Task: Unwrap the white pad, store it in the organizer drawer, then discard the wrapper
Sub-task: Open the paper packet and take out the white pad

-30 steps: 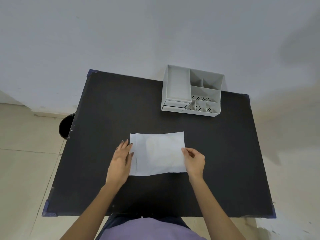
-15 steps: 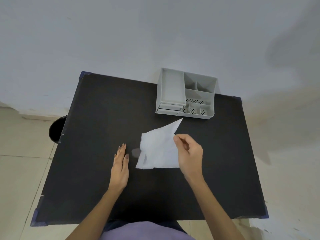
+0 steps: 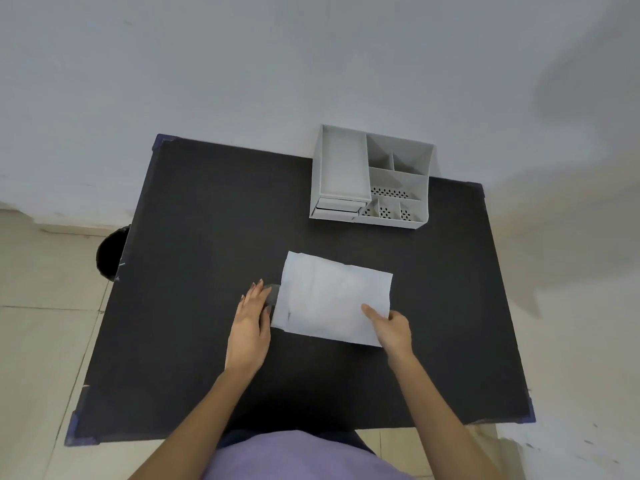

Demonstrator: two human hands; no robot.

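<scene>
The white pad (image 3: 332,299), a flat rectangular white sheet in its wrapper, lies on the black table (image 3: 194,220) in front of me. My right hand (image 3: 391,327) pinches its near right corner, thumb on top. My left hand (image 3: 251,327) rests flat on the table beside the pad's left edge, fingertips by a small translucent flap (image 3: 273,294) sticking out from under the pad. The grey organizer (image 3: 398,174) stands at the table's far edge, with two shut drawers (image 3: 337,209) at its front left.
A black round bin (image 3: 107,254) stands on the tiled floor by the table's left edge. A white wall rises right behind the table and the organizer.
My right hand lifted the pad by its right side, turned it and laid it flat again, slightly to the right. My left hand let go and now lies beside it.
</scene>
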